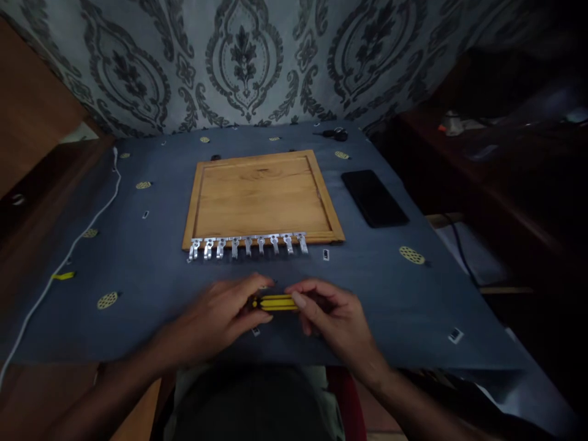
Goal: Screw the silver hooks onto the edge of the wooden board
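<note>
Near the front of the table, a short yellow-and-black striped tool handle (278, 302) lies level between my two hands; it resembles a screwdriver handle, but its ends are hidden by my fingers. My left hand (229, 309) has its thumb and forefinger around the left end, slightly blurred. On the right end, my right hand (333, 312) pinches with thumb and fingertips. Beyond them rests a framed wooden panel (260, 195). Along its near edge runs a row of several shiny metal clips (248, 245), apart from both hands.
A black phone (374, 198) lies right of the panel. Farther back is a small dark object (334, 133), possibly keys. A white cable (87, 229) with a yellow tag (63, 276) runs down the left side. Patterned curtain (243, 61) hangs behind the blue tablecloth (156, 263).
</note>
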The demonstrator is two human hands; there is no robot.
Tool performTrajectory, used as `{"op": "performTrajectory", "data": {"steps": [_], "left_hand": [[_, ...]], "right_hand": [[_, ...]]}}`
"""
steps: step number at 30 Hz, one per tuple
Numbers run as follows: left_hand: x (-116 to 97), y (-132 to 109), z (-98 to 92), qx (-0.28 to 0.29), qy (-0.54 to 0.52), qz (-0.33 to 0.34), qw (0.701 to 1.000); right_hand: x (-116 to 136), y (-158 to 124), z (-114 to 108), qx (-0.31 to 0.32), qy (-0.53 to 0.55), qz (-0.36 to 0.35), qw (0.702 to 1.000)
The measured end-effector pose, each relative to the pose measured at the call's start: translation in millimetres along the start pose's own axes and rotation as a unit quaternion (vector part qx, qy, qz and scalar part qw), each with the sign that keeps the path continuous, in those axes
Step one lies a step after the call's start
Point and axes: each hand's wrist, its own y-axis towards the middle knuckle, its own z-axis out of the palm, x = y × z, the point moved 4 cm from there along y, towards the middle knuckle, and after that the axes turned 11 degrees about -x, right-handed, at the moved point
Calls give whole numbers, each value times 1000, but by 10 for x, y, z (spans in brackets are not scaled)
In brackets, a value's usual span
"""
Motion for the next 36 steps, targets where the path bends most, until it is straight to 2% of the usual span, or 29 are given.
{"op": "performTrajectory", "data": {"steps": [4,7,10,13,17,19,23,26,28,31,36], "left_hand": [[104,-84,-143,-82,48,18,995],[42,-133,-192,-130,92,55,986],[-123,-141,-122,-137,132,114,975],[-274,-117,13,-119,194,164,960],[-333,-68,72,-108,239,193,946],[-312,-32,0,-121,215,188,951],[-253,114,-285,-204,105,116,966],[-295,309,-464,-266,-3,68,961],[-385,474,-524,-290,-66,74,952],[-524,737,-534,-306,-89,91,944],[-584,1065,-392,-273,-79,109,953]], "right_hand": [[18,-16,-90,-74,-19,-14,997],[39,-53,-112,-104,-21,-30,994],[63,-106,-53,-100,-21,-38,994],[121,-177,40,-81,-18,-56,995],[147,-223,82,-47,-11,-77,996],[101,-164,22,-38,-4,-81,996],[-22,139,-253,-112,-77,-127,983],[-72,391,-389,-136,-169,-150,965],[-63,505,-407,-125,-214,-167,954],[-36,594,-380,-101,-261,-180,943],[-41,645,-369,-81,-280,-194,937]]}}
